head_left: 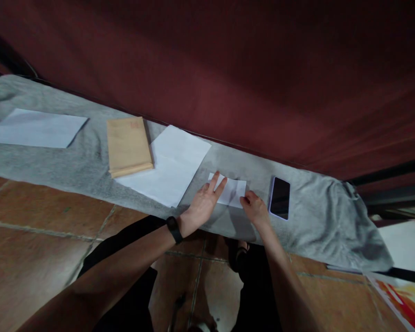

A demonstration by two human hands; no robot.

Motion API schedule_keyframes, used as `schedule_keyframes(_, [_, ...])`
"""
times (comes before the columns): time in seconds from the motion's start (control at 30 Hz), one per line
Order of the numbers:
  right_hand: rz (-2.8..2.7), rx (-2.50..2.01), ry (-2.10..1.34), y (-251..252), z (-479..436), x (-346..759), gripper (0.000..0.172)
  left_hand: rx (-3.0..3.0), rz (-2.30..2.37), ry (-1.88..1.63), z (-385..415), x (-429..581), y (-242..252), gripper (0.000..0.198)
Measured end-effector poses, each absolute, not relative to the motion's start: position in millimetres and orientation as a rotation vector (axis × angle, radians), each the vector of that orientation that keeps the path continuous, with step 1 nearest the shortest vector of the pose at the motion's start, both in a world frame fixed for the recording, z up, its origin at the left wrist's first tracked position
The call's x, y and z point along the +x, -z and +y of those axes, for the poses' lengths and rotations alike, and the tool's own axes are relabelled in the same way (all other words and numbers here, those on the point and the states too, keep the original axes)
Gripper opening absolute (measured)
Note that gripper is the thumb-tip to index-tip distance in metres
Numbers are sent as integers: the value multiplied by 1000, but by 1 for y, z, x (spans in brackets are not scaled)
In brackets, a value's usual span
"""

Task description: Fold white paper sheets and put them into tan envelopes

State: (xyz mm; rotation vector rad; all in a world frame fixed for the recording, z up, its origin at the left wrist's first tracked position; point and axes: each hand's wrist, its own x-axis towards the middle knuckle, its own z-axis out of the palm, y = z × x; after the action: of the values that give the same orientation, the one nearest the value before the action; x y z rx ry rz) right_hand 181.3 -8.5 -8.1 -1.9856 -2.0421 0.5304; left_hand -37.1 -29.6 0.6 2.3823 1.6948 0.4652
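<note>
A small folded sheet of white paper (232,190) lies on the grey cloth in front of me. My left hand (207,199), with a dark band on its wrist, rests on the paper's left part, two fingers stretched out and spread. At the lower right corner of the paper, my right hand (254,205) has its fingers curled in and pinches the edge. Creases run across the paper, and its right end rises a little. A phone (280,198) with a dark screen and a pale purple case lies just right of my right hand.
Left of my hands are large white sheets (180,161), partly under a stack of brown envelopes (127,143). Another white sheet (34,128) lies far left. Grey cloth (314,216) covers the narrow bench, with a dark red curtain (207,83) behind. Colourful printed matter (404,299) is at lower right.
</note>
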Motion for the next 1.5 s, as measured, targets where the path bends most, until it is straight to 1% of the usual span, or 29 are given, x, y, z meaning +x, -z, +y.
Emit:
schedule_keyframes(0.1, [-2042, -2024, -522, 3, -11, 175, 18, 2447, 1663, -397, -32, -36, -1, 75])
schedule_keyframes(0.23, [-2047, -2132, -468, 0, -15, 168, 27, 2531, 1661, -323, -32, -34, 1, 63])
schedule_keyframes(0.4, [-2104, -2196, -334, 2, -22, 164, 41, 2634, 1696, -323, -35, -32, 5, 54])
schedule_keyframes(0.5, [-2115, -2143, -191, 3, -24, 164, 41, 2681, 1696, -286, -37, -31, 6, 51])
schedule_keyframes(0.57, [-2132, -2013, -85, 5, -23, 160, 39, 2703, 1695, -259, -37, -30, 6, 51])
schedule_keyframes(0.63, [-2174, -1815, -49, 9, -22, 154, 38, 2707, 1706, -242, -38, -28, 5, 52])
schedule_keyframes(0.7, [-2232, -1624, -97, 15, -21, 144, 41, 2691, 1723, -223, -39, -26, 3, 53])
schedule_keyframes(0.77, [-2286, -1535, -164, 22, -21, 135, 45, 2662, 1739, -210, -40, -25, 1, 55])
schedule_keyframes(0.87, [-2350, -1571, -190, 33, -21, 125, 50, 2617, 1747, -221, -41, -24, 0, 57])
schedule_keyframes(1.07, [-2382, -1653, -134, 44, -21, 125, 53, 2605, 1717, -220, -41, -25, 4, 56])
schedule_keyframes(1.5, [-2380, -1724, -119, 40, -23, 122, 55, 2411, 1795, -419, -40, -27, 19, 57])
